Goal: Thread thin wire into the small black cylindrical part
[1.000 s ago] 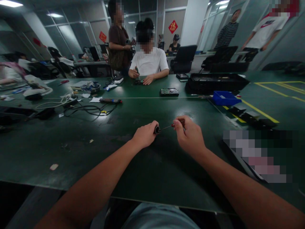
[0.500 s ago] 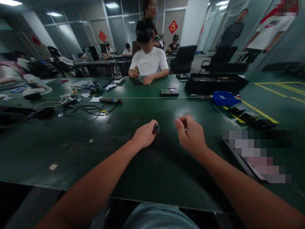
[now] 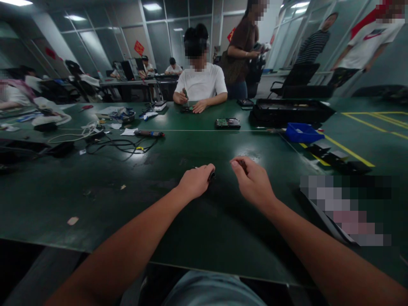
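My left hand (image 3: 195,182) is closed in a fist around a dark screwdriver handle (image 3: 211,175), whose round end pokes out toward the right. My right hand (image 3: 253,182) hovers a short gap to its right, fingers curled and pinched on a small reddish-dark piece (image 3: 242,163) near the fingertips; I cannot make out what it is. Both hands rest low over the dark green table (image 3: 159,199).
A person in a white shirt (image 3: 200,83) works across the table. A circuit board (image 3: 227,123), a blue bin (image 3: 301,132), a long black tray (image 3: 291,110), tangled cables (image 3: 117,145) and a pen-like tool (image 3: 149,134) lie further back. Other people stand behind.
The thin shaft that joined the handle and my right hand a second ago is no longer seen between them. My left hand rolled slightly inward. A standing person walked from left to right behind.
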Demonstrator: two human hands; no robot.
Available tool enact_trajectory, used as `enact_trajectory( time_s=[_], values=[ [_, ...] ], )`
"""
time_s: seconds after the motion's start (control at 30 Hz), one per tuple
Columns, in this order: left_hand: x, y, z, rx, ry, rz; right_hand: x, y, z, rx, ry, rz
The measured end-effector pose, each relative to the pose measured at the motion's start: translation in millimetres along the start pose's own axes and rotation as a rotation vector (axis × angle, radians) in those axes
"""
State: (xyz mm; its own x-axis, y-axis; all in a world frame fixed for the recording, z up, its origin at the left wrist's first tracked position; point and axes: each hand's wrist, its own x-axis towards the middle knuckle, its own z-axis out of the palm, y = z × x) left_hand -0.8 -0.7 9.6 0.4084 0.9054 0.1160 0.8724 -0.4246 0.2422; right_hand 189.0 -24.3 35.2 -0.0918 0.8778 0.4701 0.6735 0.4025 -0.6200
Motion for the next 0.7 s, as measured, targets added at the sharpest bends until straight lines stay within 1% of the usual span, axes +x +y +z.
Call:
enact_trajectory(
  time_s=[0.1, 0.23, 0.33, 0.43, 0.5, 0.6, 0.7],
  values=[
    [0, 1, 0.8, 0.054, -0.012, 0.017, 0, -1, 0, 0.035, 0.038, -0.045],
    [-1, -1, 3.3, 0.054, 0.005, 0.0, -2, -3, -3, -0.012, 0.086, -0.139],
    [-1, -4, 4.0, -0.035, 0.034, -0.026, -4, -6, -6, -0.057, 0.089, -0.102],
    [1, -5, 3.1, -0.191, 0.107, -0.074, -2, -6, -6, -0.083, 0.08, -0.078],
    [3, -5, 2.2, -0.295, 0.184, -0.094, -1, -3, -4, -0.093, 0.016, -0.095],
    [4, -6, 1.8, -0.414, 0.279, -0.109, -1, 3, 2, -0.147, -0.206, -0.137],
    [5, -6, 3.1, -0.481, 0.282, -0.151, -3, 9, 11, -0.237, -0.42, -0.159]
  ],
)
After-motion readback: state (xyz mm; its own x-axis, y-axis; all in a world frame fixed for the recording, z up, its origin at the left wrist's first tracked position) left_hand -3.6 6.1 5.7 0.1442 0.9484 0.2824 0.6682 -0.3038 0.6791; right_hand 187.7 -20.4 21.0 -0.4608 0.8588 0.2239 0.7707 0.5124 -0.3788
